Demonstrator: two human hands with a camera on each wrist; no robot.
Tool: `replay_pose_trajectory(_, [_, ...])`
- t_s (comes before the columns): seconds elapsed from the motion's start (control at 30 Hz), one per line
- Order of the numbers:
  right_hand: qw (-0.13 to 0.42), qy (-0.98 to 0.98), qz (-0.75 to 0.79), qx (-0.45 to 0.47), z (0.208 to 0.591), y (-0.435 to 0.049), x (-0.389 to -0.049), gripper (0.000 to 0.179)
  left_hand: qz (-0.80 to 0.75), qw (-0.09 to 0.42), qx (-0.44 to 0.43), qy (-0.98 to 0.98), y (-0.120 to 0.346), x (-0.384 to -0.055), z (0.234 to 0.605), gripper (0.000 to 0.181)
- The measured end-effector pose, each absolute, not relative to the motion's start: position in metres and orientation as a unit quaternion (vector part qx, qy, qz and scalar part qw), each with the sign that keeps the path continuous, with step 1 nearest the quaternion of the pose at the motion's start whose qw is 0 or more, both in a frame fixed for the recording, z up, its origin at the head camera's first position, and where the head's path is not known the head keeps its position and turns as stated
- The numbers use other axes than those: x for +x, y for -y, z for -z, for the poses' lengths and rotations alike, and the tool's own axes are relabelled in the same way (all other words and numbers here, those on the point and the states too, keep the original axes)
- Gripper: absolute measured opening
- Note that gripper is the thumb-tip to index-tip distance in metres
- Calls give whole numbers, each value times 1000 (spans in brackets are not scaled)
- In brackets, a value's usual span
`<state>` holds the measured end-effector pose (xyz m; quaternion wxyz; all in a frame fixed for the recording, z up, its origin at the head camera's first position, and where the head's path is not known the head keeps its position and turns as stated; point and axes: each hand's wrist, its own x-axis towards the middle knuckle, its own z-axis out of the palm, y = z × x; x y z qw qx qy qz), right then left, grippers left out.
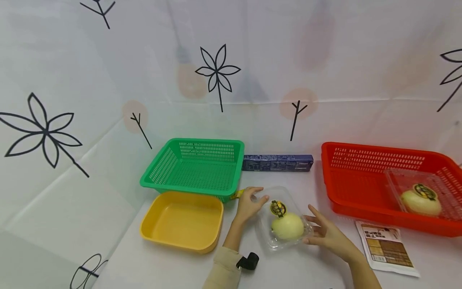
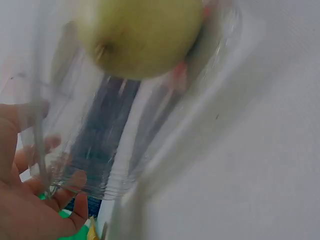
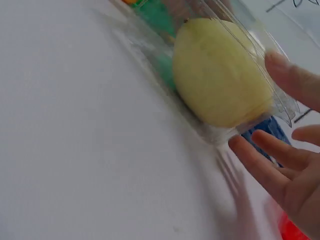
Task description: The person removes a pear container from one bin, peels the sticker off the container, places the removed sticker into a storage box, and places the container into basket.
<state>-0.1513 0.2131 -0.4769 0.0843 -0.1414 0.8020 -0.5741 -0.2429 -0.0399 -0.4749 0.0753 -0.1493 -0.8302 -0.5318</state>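
Observation:
A clear plastic clamshell box (image 1: 281,196) with a round black-and-yellow sticker (image 1: 278,208) holds one pale yellow-green melon (image 1: 287,226). My left hand (image 1: 250,204) grips its upper left side, thumb and curled fingers about the edge. At the lower right corner, my right hand (image 1: 326,237) holds the box between thumb and spread fingers. The right wrist view shows that thumb at the lid's edge and a fingertip by the lower edge. The box hangs tilted close over the white table, its shadow below.
A green basket (image 1: 191,188) and a yellow tub (image 1: 182,218) stand to the left. To the right, a red basket (image 1: 361,188) contains another boxed melon (image 1: 420,200). A brown-and-white packet (image 1: 388,249) lies before it, and a dark blue carton (image 1: 277,163) lies behind.

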Motion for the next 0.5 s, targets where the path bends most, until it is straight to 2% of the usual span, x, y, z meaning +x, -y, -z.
replay_pose_trajectory(0.13, [62, -792, 602, -82, 481, -224, -150, 71, 508, 64, -159, 844, 49, -239, 469, 45])
replay_pose_trajectory(0.3, [46, -736, 675, -33, 487, -221, -150, 36, 486, -7, -151, 861, 56, -235, 463, 57])
replay_pose_trajectory(0.5, [19, -748, 663, 25, 483, -212, -150, 43, 528, -57, -128, 838, 60, -237, 467, 55])
